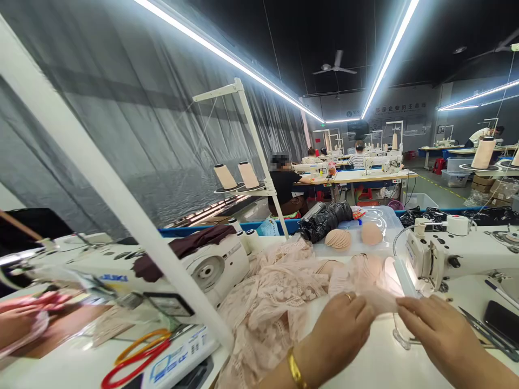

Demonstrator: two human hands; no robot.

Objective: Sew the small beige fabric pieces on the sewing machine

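Observation:
Sheer pale pink fabric (379, 300) is stretched between my two hands above the white sewing table. My left hand (344, 329), with a gold bracelet at its wrist, pinches one end of it. The other end is gripped by the fingertips of my right hand (436, 329). A heap of pale pink lace (275, 302) lies left of my hands. Beyond them, molded cups (367, 265) lie near the head of a white sewing machine (425, 254).
Scissors with red and orange handles (140, 351) lie at the lower left, near a co-worker's hand (18, 324). A white thread stand (257, 140) rises ahead. At the right lie a black phone (500, 321) and dark tweezers (482, 327). A clear plastic bin (389, 221) stands behind.

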